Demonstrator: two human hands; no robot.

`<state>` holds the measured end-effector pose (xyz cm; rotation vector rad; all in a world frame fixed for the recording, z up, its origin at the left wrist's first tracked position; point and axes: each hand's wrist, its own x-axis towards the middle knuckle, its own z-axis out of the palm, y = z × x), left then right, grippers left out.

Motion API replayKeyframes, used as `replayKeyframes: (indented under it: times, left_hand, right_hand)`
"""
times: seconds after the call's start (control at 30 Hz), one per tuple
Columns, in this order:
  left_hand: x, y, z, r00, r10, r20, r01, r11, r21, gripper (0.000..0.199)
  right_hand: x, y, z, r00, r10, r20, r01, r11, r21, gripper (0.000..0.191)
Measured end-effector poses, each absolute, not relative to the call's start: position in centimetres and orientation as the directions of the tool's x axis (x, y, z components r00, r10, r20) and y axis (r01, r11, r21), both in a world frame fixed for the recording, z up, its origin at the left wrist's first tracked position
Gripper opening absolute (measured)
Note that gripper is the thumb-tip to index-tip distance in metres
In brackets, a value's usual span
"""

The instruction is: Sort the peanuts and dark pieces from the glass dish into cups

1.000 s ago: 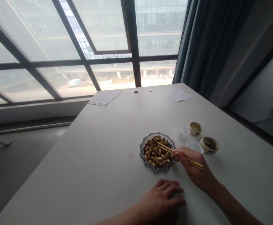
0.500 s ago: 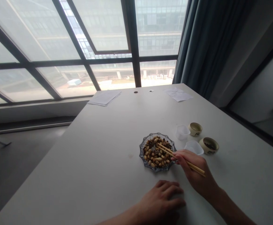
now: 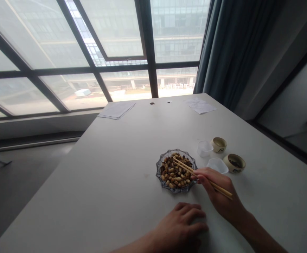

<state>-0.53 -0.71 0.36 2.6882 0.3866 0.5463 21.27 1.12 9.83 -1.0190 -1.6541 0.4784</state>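
Observation:
My right hand (image 3: 219, 188) is closed round a pair of wooden chopsticks (image 3: 195, 174). Their tips rest among the mixed nuts and dark pieces (image 3: 178, 177) heaped in a scalloped glass plate (image 3: 159, 181). Whether the tips pinch anything is too small to tell. Nearer to me, my left hand (image 3: 182, 225) lies on the table, holding nothing, its fingers loosely bent and a little apart. Right of the plate stand two clear plastic containers (image 3: 205, 149), the nearer one partly behind my right hand. Beside them are a small beige bowl (image 3: 219, 144) and a second beige bowl (image 3: 235, 163) with dark pieces inside.
The white table (image 3: 111, 168) reaches towards the large windows. Paper sheets (image 3: 117, 110) lie at its far left, and a crumpled sheet (image 3: 200, 105) at the far right. Two round holes are near the far edge. A dark curtain (image 3: 229, 52) hangs at the right.
The chopstick tips have shifted slightly left and towards the far side of the plate. My left hand stays in place on the table.

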Motion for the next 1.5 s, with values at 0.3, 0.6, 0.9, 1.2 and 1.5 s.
replayKeyframes:
  times: [0.3,0.6,0.9,1.2,1.5]
  left_hand:
    - [-0.5,-0.8,0.4,0.887,0.334,0.319,0.190,-0.893,0.407,0.026]
    - [-0.5,-0.9,0.6,0.881,0.347,0.320,0.203,-0.891,0.406,0.029]
    - [-0.6,-0.8,0.7,0.893,0.332,0.303,0.194,-0.893,0.405,0.027]
    - [-0.3,-0.9,0.9,0.895,0.354,0.271,0.223,-0.882,0.416,0.028]
    - [-0.4,-0.8,0.7,0.906,0.336,0.258,0.205,-0.881,0.426,0.027]
  right_hand:
    - [20.5,0.9,9.7,-0.110,0.804,0.585,0.344,0.583,-0.736,0.017]
    - [20.0,0.9,9.6,-0.218,0.817,0.534,0.256,0.576,-0.777,0.017]
    - [20.5,0.8,9.8,-0.052,0.806,0.589,0.379,0.562,-0.736,0.019]
    - [20.1,0.4,10.3,-0.285,0.775,0.564,0.349,0.632,-0.692,0.020]
    - [20.5,0.3,10.5,-0.204,0.773,0.601,0.348,0.631,-0.694,0.021]
